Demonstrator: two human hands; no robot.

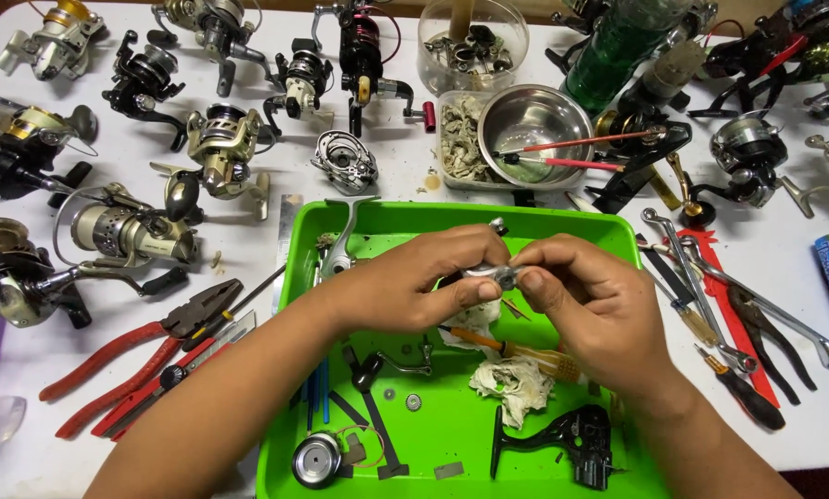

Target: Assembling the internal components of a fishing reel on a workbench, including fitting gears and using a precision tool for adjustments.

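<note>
1. Gripping a small silver reel part (490, 273) between them, the left hand (424, 282) and right hand (585, 300) meet above the green tray (387, 222), both sets of fingers pinched shut on it.
2. Stripped pieces lie in the tray: a black reel body (576, 444), a spool (317, 459), a small gear (413, 401), a rag (516, 383) and a screwdriver (516, 349); by this look the reel is in pieces, with reassembly not yet done.
3. Red pliers (137, 356) and whole reels (128, 231) rest on the white table (248, 240).

Bright green tray (290, 277), red-handled pliers (128, 356), shiny silver bowl (535, 120), white table (396, 162), black reel body (576, 444)
</note>
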